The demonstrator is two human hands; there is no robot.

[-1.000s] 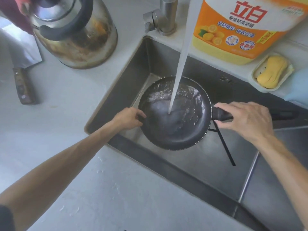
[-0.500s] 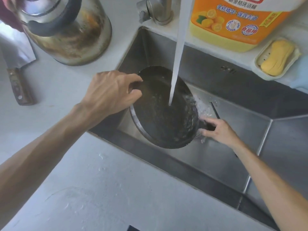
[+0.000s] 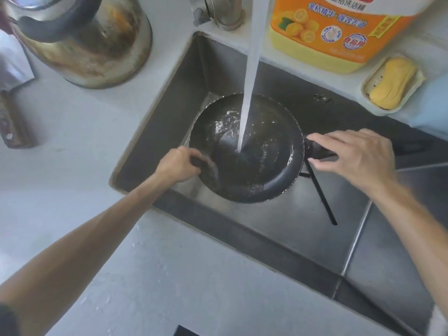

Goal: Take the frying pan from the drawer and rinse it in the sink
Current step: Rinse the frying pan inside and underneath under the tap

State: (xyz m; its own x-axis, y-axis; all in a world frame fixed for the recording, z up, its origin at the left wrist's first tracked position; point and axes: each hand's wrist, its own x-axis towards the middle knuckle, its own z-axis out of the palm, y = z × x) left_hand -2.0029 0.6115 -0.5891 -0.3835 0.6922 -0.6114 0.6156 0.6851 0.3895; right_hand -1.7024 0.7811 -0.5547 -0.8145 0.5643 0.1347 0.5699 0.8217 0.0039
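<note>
A black frying pan (image 3: 261, 170) is held roughly level over the steel sink (image 3: 303, 236). A stream of tap water (image 3: 249, 76) falls from the faucet (image 3: 223, 13) into the pan's middle and splashes there. My right hand (image 3: 351, 156) grips the pan's black handle on the right. My left hand (image 3: 178, 167) holds the pan's left rim, fingers curled over its edge and blurred.
A stained metal kettle (image 3: 82, 40) stands on the counter at the left, a cleaver (image 3: 12, 98) beside it. Behind the sink are an orange detergent bottle (image 3: 334, 32) and a soap dish with yellow soap (image 3: 391, 83). Black chopsticks (image 3: 322, 202) lie in the sink.
The pan was tipped up on its side half a second ago; it is now back to level under the water. My right hand rose with the handle, my left hand dropped to the rim.
</note>
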